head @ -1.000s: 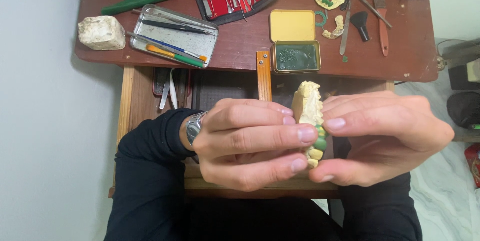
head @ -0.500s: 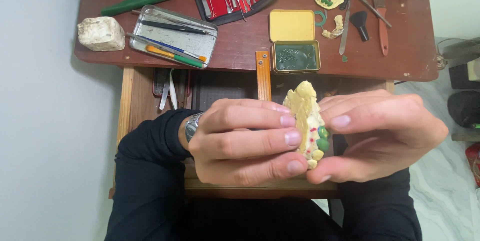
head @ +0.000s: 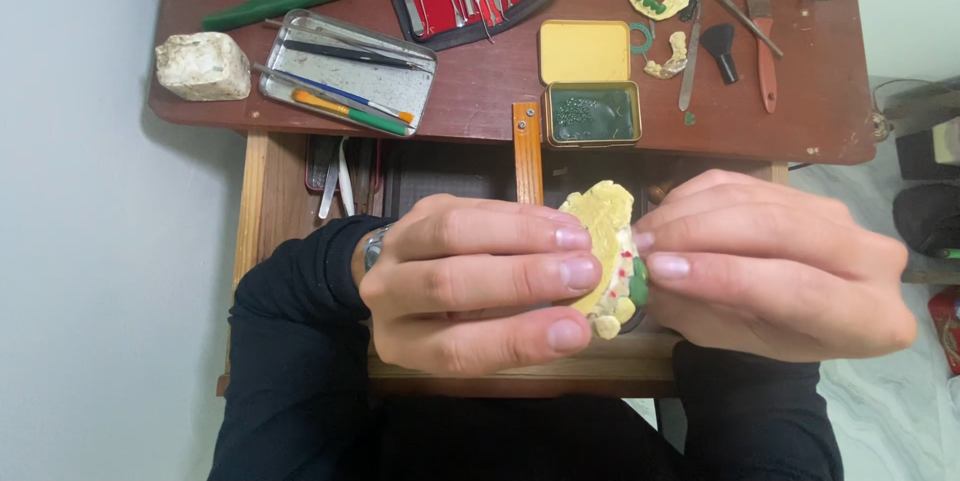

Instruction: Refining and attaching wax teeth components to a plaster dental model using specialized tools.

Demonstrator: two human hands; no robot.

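Got my left hand [head: 470, 281] and right hand [head: 770, 266] both pinched shut on the yellow dental cast [head: 605, 241], held above the wooden desk [head: 500, 91]. Fingers hide most of it, honestly.

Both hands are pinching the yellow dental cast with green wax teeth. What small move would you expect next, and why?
Probably a slight turn of the yellow cast toward the camera. The left hand and right hand pinch it edge-on from both sides, so the green wax teeth show only as a narrow strip between the fingertips. No tool is in either hand, so inspection seems likelier than carving.
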